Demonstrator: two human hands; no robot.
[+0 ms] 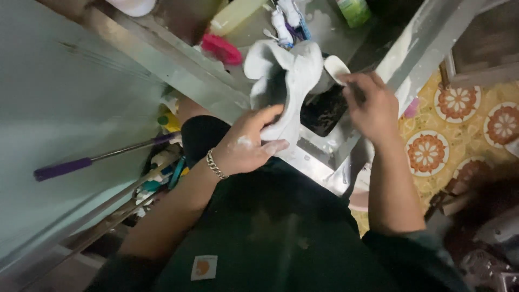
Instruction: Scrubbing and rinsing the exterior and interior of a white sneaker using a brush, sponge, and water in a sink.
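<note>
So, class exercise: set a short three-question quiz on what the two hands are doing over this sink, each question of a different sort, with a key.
1. True or false: the left hand wears a chain bracelet on its wrist.
2. Which thing does the left hand grip?
A. the pink brush
B. the pale grey shoe
C. the green bottle
3. Fill in: the right hand holds a white-headed ____ beside the shoe.

Key
1. True.
2. B; its fingers wrap the shoe's lower end, over the sink.
3. Brush, as far as its shape shows.
</note>
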